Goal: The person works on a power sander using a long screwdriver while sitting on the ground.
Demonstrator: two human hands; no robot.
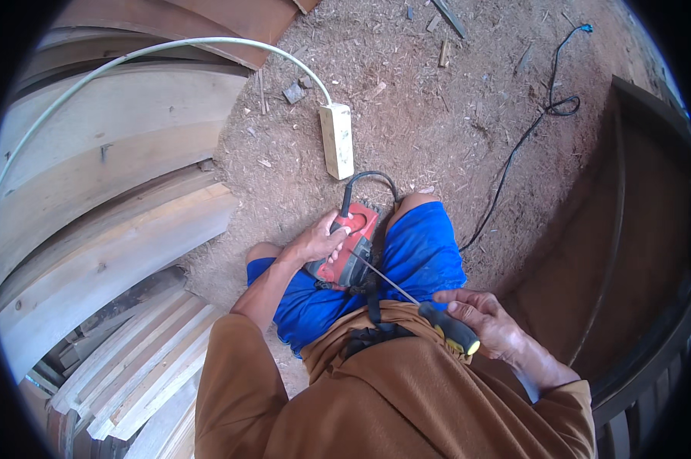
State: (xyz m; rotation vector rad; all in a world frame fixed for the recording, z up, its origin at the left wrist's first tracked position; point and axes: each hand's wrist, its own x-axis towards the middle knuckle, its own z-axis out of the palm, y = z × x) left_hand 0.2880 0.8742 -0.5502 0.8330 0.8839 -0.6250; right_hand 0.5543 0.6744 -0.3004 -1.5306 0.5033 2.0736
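Across my lap, over blue shorts, rests a red and black corded power tool (334,271). My left hand (319,239) is closed around its handle end, near where the black cord comes out. In my right hand (489,323) is a screwdriver (455,329) with a black and yellow handle, held between thumb and fingers. Its long thin shaft points up and left, and the tip reaches the side of the power tool. Whether the tip sits in a screw is too small to tell.
A pale power strip (336,142) on a whitish cable lies on the sawdust-covered ground just ahead. Stacked wooden boards (131,138) fill the left side. A loose black cord (523,139) runs along the right, beside a dark wooden panel (613,252). Wood scraps (292,93) lie about.
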